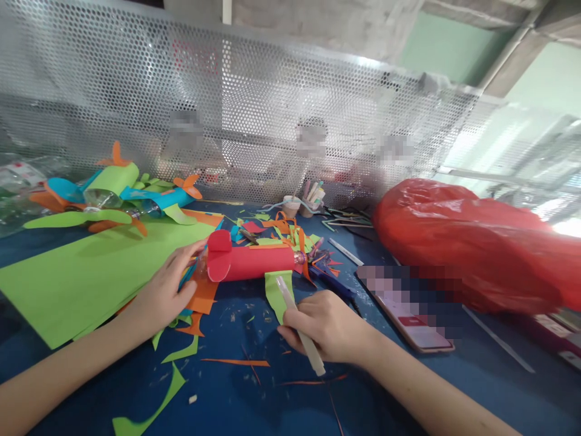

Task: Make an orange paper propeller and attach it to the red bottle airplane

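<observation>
At the middle of the blue worktop [236, 399] I see a bottle [254, 262] in red paper, turned on its side. The left hand [175, 281] has its fingers closed on the clear base of this bottle. The right hand [324, 324] holds a whitish tube [311, 354], with one end over a green paper piece [275, 298] at the bottle's near edge. A phone [411, 318] and a red bag [454, 242] lie at the right.

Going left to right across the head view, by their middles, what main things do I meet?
Clear plastic bottles → large light-green paper sheet → left hand → red paper-wrapped plastic bottle → right hand holding a whitish pen-shaped tube → rectangular smartphone with a lit screen → large red plastic bag.
</observation>
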The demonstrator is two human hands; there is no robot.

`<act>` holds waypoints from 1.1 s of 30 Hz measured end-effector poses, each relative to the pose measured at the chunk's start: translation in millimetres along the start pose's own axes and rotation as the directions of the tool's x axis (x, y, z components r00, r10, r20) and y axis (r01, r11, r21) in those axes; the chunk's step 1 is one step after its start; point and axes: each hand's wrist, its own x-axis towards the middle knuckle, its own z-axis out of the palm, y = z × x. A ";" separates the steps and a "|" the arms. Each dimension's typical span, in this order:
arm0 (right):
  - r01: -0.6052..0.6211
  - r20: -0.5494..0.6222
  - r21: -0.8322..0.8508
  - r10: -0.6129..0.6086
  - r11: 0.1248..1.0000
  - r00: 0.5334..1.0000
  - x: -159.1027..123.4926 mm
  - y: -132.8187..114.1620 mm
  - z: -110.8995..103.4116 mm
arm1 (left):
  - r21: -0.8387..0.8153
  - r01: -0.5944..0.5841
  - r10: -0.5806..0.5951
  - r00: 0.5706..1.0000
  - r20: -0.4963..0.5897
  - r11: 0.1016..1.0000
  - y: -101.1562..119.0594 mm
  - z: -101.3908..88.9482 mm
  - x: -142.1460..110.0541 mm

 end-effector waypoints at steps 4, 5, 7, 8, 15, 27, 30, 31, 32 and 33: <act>-0.030 -0.006 0.087 0.030 0.996 1.000 -2.0 2.2 0.3 | -0.021 0.012 -0.013 1.000 -0.018 1.000 1.1 -1.0 -0.1; -0.053 -0.010 0.143 0.055 0.988 0.998 -2.9 2.9 0.2 | -0.023 0.012 -0.013 1.000 -0.023 1.000 1.0 -1.1 -0.2; -0.139 0.003 0.334 0.147 0.932 0.989 -4.5 3.6 -0.3 | -0.022 0.009 -0.010 0.999 -0.031 1.000 0.4 -0.9 -0.3; -0.204 0.021 0.465 0.219 0.862 0.975 -4.9 3.4 -0.7 | -0.018 0.006 -0.007 0.999 -0.035 1.000 -0.2 -0.6 -0.3; -0.322 0.182 0.939 0.613 0.124 0.769 5.1 -2.2 -2.1 | 0.042 -0.042 0.047 0.989 -0.139 0.998 -1.1 -2.1 1.8; -0.312 0.308 0.947 0.478 -0.073 0.823 10.1 -9.7 10.3 | -0.043 -0.237 0.239 0.930 0.279 0.971 86.0 25.6 -19.6; -0.347 0.332 0.936 0.471 -0.058 0.817 9.3 -12.8 15.0 | -0.143 -0.095 0.145 0.905 0.399 0.985 95.5 41.3 -15.3; -0.355 0.337 0.933 0.472 -0.054 0.815 9.2 -13.5 16.2 | -0.173 -0.064 0.132 0.899 0.417 0.983 97.0 45.3 -13.8; -0.361 0.339 0.931 0.475 -0.047 0.812 9.0 -13.9 17.1 | -0.197 -0.046 0.129 0.893 0.431 0.979 97.8 48.7 -12.8; -0.366 0.338 0.930 0.481 -0.039 0.809 9.0 -14.1 17.8 | -0.213 -0.039 0.131 0.889 0.439 0.976 98.0 51.6 -12.3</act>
